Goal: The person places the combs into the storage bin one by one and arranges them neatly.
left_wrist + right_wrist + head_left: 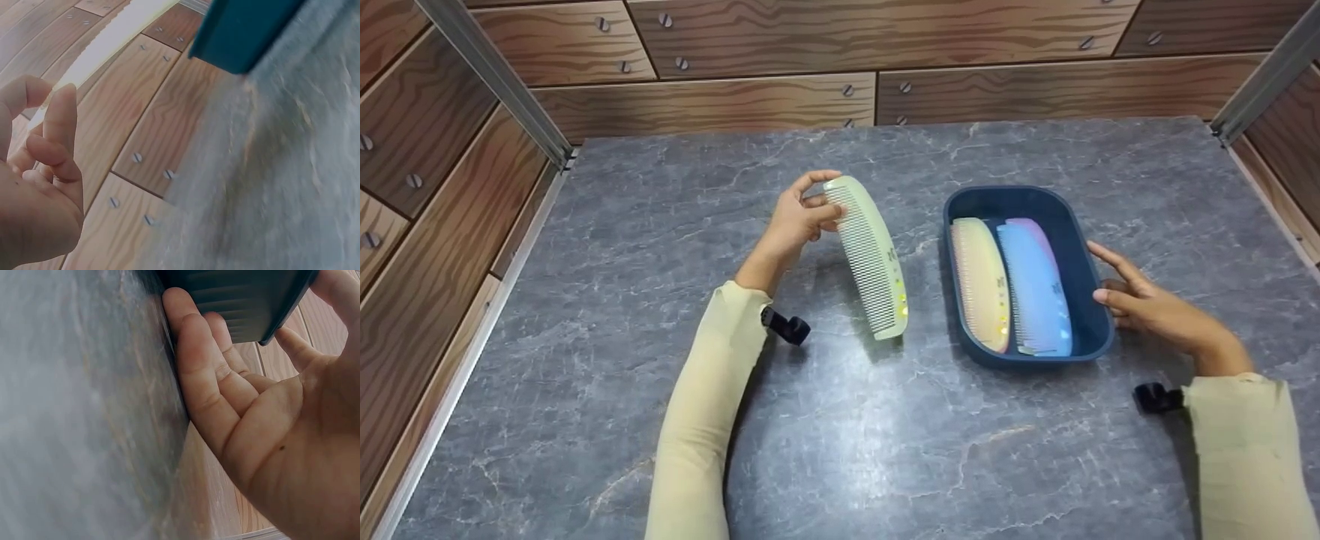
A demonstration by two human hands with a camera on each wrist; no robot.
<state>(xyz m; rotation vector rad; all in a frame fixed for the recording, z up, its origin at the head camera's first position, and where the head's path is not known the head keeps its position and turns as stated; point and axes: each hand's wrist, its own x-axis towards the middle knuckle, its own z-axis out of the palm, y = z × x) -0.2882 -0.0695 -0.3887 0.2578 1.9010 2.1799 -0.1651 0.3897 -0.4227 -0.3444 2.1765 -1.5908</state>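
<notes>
My left hand (799, 217) pinches a pale green comb (874, 262) near its upper end, between thumb and fingers. The comb is raised and tilted, its teeth facing left and its lower end hanging over the table. In the left wrist view the same comb (107, 48) looks washed out by light. To the right stands a dark blue bin (1084, 277). Inside it a pale yellow comb (981, 289) and a blue-and-purple comb (1037, 289) lie side by side. My right hand (1159, 304) touches the bin's right side, fingers against its outer wall (242, 304) and thumb at the rim.
Grey marbled table (585, 360) lies under everything. Wood-look panels (765, 45) with printed screws wall the back and both sides, with metal posts (502, 82) at the corners. A small black camera (786, 326) sits at each wrist.
</notes>
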